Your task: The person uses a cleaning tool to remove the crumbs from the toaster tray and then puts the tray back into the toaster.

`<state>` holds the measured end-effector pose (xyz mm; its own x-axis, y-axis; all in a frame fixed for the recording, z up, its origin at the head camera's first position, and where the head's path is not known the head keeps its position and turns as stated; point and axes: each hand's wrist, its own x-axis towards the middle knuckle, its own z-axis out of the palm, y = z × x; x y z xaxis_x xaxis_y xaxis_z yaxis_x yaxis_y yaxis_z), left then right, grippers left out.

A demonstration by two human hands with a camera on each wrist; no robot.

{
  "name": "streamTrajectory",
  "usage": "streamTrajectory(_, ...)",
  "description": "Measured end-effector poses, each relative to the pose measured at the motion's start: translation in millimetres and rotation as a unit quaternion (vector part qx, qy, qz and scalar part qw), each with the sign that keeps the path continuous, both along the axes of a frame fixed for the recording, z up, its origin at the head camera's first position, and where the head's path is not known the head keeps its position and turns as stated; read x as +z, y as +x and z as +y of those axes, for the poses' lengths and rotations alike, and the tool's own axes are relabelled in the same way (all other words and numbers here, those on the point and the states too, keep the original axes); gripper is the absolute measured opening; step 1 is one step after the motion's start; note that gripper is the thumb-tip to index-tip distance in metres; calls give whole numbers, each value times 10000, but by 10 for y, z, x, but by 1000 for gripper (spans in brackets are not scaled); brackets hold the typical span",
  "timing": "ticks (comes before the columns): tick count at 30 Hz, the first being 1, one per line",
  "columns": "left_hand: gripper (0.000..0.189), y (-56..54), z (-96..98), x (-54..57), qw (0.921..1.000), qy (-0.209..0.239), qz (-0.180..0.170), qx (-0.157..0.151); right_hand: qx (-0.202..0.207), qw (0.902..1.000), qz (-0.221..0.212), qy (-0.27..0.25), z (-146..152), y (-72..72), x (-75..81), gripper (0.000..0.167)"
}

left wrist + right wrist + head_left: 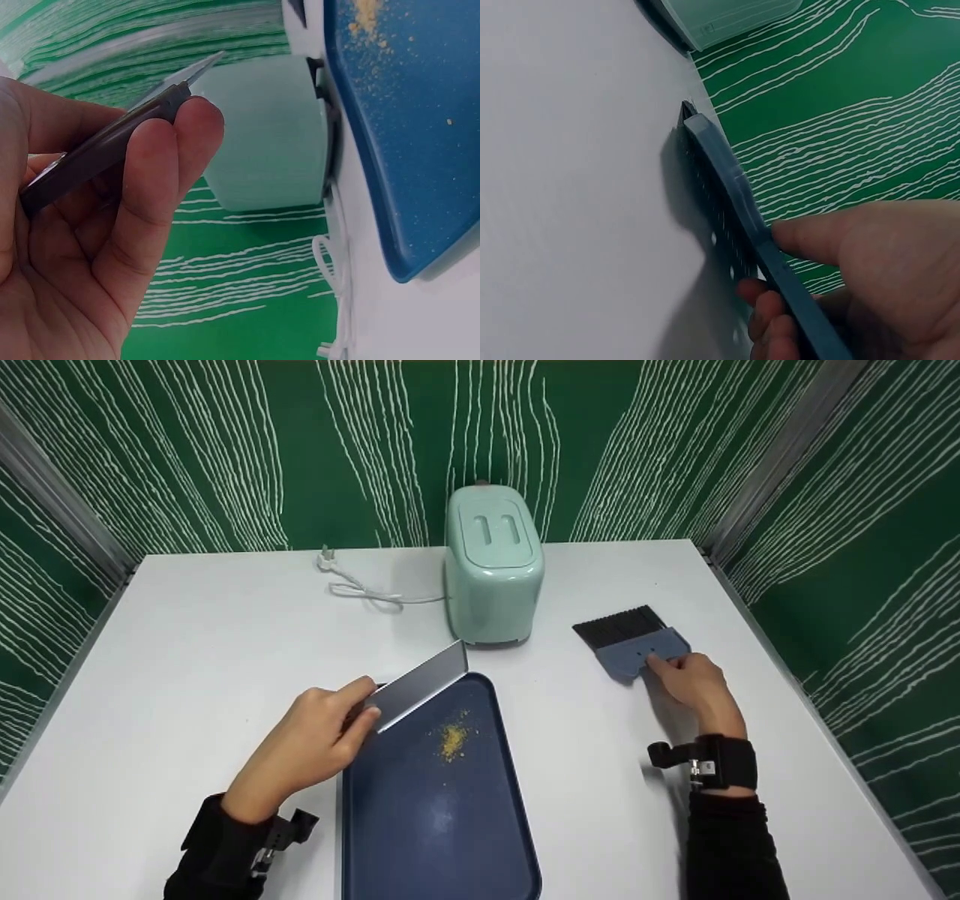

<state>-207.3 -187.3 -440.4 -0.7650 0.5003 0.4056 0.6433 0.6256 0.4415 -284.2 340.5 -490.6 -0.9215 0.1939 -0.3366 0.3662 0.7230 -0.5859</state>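
My left hand (pixel 315 739) grips the dark handle (pixel 97 146) of a flat, rectangular metal blade (pixel 424 684). The blade slants up to the right over the far end of a dark blue tray (pixel 439 840). A small heap of yellow crumbs (pixel 452 741) lies on the tray, with loose bits scattered round it. Off to the right, my right hand (pixel 694 682) pinches a blue hand brush (pixel 641 654) between thumb and fingers. Its black bristles (pixel 619 626) point away from me, toward the back of the table.
A mint-green toaster (pixel 495 600) stands beyond the tray, near the back wall. Its white cord and plug (pixel 360 589) lie on the table to its left. Green panels with white wavy lines (pixel 360 457) enclose the white table (pixel 187 660) at the back and sides.
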Motion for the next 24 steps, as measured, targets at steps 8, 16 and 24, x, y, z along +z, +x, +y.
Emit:
streamTrajectory(8, 8, -17, 1, -36, 9996, 245, -146, -20, 120, 9996, 142, 196, 29, -6, -54, 54)
streamTrajectory(16, 15, -57, -5, -69, 9969, 658, -436, 9, 265, 9994, 70, 231, 38, -7, -66, 58)
streamTrajectory(24, 15, -58, -4, -53, 9819, 1413, -1242, 232, 96, 9998, 75, 180, 2, 18, -63, 56)
